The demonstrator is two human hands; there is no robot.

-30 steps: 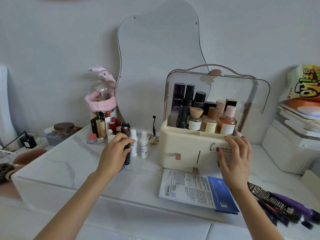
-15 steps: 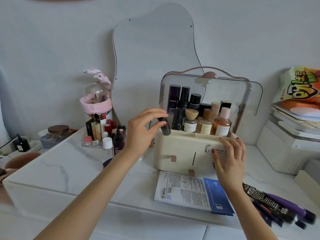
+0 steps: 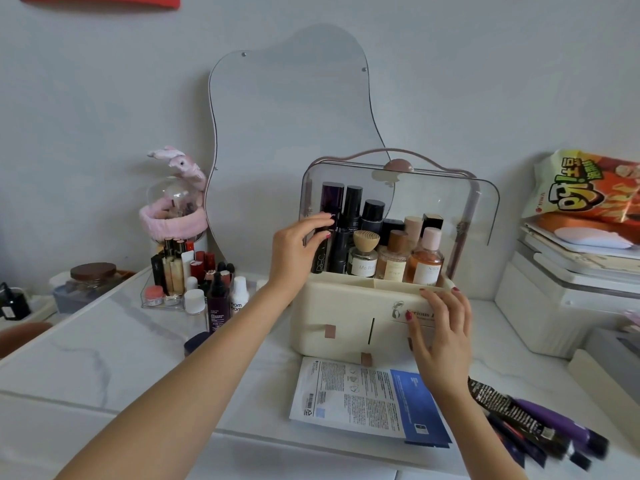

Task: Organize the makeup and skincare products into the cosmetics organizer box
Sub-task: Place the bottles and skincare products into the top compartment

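Far out to the left of the left hand (image 3: 299, 245), a clear acrylic tray (image 3: 162, 299) held upright lipsticks and small tubes, and just in front of it stood a white-capped jar (image 3: 194, 301), a dark purple dropper bottle (image 3: 219, 301) and a small white bottle (image 3: 239, 299), all near that forearm and well apart from the right hand (image 3: 441, 336). These looked to be the products yet to be moved, so the left hand was much the nearer one for fetching them.

The left hand was raised at the left end of the cosmetics organizer box (image 3: 349, 317), its fingers bent round a small dark tube (image 3: 327, 230) at the box's open top. Most of the tube was hidden behind the fingers, so its exact tilt could not be told; it appeared roughly upright, like the tall dark bottles (image 3: 351, 209) just beyond the fingertips. The free slot seemed to lie straight below that hand, so the coming move was likely a short lowering along the tube's long axis.

The right hand lay with fingers spread and fairly straight against the box's front right face, holding nothing and apparently steadying the box. Below it a sheet mask packet (image 3: 367, 398) lay flat, and to its right lay a heap of dark and purple sachets (image 3: 530, 422).
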